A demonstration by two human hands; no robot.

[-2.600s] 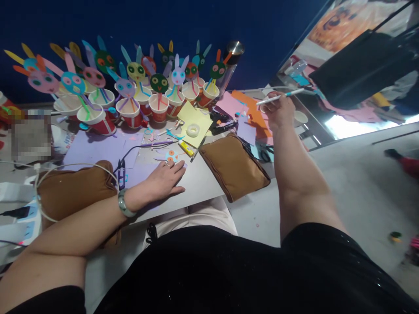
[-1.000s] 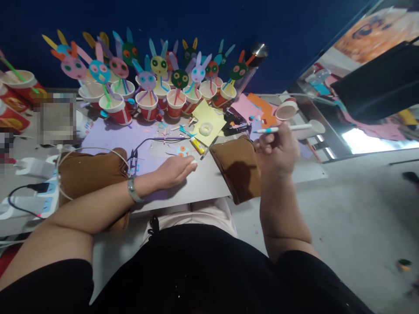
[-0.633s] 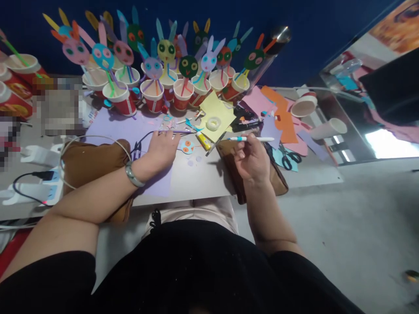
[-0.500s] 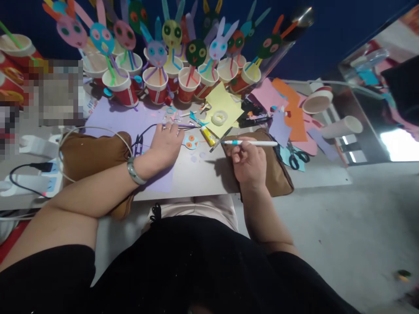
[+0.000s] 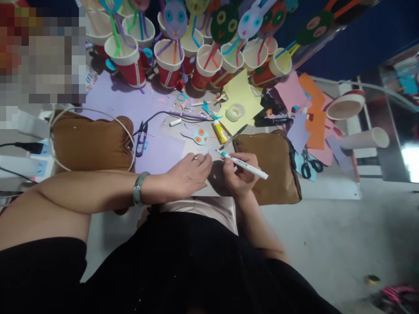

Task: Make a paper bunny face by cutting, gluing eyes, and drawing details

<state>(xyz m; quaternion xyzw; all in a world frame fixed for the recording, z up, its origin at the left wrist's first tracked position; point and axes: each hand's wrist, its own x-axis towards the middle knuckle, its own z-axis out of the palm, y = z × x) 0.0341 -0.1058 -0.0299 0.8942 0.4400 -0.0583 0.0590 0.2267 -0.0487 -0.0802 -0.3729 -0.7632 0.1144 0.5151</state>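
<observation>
Left hand [image 5: 186,178] has dropped in beside the marker tip, fingers extended; can't tell if they pin anything. Cups [image 5: 168,73] behind hold bent stems [image 5: 176,51] of paper rabbits [image 5: 176,19]. Paper face [image 5: 200,136] lies on the worktop [image 5: 334,190], just beyond both hands. Right hand [image 5: 242,181] has come in too, gripping the marker [image 5: 248,167]; I read that as set for marker work. One tipped cup [image 5: 345,108] far right

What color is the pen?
The pen is mostly white with some blue, seen in the head view.
</observation>
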